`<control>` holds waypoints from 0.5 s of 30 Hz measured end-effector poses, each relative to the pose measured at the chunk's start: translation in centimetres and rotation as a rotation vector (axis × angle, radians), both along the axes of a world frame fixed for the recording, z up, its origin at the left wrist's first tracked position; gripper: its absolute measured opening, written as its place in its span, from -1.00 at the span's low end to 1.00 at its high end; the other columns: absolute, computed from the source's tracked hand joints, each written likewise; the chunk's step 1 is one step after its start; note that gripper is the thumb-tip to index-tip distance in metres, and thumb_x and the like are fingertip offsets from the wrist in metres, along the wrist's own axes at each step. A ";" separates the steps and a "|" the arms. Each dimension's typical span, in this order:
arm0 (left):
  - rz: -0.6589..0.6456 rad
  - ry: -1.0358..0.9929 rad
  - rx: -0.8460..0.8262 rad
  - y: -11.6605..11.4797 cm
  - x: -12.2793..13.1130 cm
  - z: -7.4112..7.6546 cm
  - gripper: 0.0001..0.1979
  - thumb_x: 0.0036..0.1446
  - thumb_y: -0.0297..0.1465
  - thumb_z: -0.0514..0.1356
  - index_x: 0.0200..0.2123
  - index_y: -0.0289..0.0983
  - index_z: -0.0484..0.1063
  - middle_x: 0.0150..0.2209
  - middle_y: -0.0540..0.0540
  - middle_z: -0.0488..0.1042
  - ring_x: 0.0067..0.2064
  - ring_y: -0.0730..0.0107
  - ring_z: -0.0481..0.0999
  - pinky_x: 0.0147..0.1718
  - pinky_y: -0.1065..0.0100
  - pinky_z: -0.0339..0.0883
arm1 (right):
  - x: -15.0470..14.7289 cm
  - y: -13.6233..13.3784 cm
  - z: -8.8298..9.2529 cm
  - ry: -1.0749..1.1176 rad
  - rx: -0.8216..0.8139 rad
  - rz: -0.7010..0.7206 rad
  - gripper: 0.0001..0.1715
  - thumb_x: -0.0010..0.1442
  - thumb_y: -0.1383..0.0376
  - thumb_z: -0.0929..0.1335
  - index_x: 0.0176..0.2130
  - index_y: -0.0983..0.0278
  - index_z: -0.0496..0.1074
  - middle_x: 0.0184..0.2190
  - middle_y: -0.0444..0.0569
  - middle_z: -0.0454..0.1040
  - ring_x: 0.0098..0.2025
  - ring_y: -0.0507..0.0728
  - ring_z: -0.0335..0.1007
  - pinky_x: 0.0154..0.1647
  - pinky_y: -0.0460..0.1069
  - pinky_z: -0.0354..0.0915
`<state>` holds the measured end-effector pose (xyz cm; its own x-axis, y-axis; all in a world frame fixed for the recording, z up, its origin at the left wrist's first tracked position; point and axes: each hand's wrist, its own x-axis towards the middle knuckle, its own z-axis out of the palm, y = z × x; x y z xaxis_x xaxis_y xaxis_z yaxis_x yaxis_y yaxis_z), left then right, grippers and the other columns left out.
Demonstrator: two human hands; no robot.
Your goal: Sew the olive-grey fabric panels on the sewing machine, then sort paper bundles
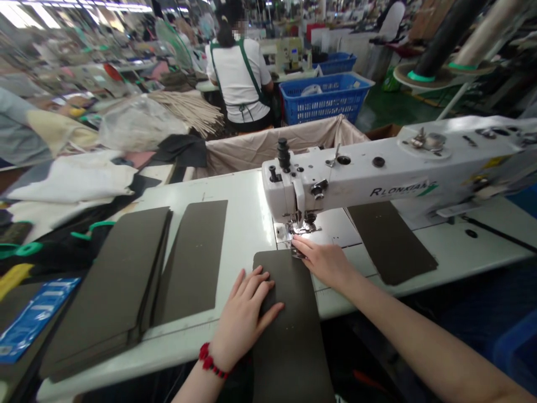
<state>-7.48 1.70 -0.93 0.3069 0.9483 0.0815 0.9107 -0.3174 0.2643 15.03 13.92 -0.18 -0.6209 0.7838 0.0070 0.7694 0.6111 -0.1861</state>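
- Pressing down, the open left hand [247,319] and open right hand [323,263] lay on a dark piece [289,330] at the sewing machine [335,184].
- More pieces [104,291] sat stacked on the tabletop [247,235].
- One piece [390,240] lay past the machine.

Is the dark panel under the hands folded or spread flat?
Spread flat: the dark panel lies unfolded under the left hand, its end at the presser foot.
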 end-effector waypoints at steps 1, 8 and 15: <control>0.021 0.004 0.004 0.2 0.0 0.0 -0.60 0.25 -0.11 0.09 0.05 -0.20 0.34 0.10 -0.15 0.39 0.29 0.08 0.20 0.33 -0.10 -0.08 | 0.2 -0.1 -0.2 -0.003 -0.001 -0.003 -0.40 0.30 0.27 0.20 0.30 0.04 0.09 0.32 -0.22 0.16 -0.05 0.17 0.48 -0.20 0.06 0.42; 0.120 0.027 0.044 3.0 -0.9 -0.1 -0.47 0.27 -0.16 0.07 0.28 -0.09 0.14 0.20 -0.14 0.29 0.30 0.08 0.19 0.31 -0.10 -0.04 | 1.2 -0.5 -0.9 0.022 0.004 -0.019 -0.38 0.29 0.29 0.23 0.31 0.11 0.11 0.32 -0.09 0.15 -0.02 0.18 0.46 -0.11 0.07 0.39; 0.092 -0.012 0.034 4.3 -0.6 -0.7 -0.47 0.29 -0.22 0.04 0.30 -0.09 0.10 0.37 -0.05 0.07 0.40 0.11 -0.06 0.33 -0.13 -0.14 | 1.0 -0.6 -0.9 0.042 0.012 -0.025 -0.36 0.28 0.30 0.24 0.31 0.04 0.09 0.32 -0.13 0.17 -0.05 0.15 0.46 -0.13 0.05 0.38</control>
<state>-8.08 6.02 -1.61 0.2171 0.9690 0.1176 0.9332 -0.2414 0.2662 16.02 13.35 -1.05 -0.5997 0.7991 0.0426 0.7763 0.5939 -0.2114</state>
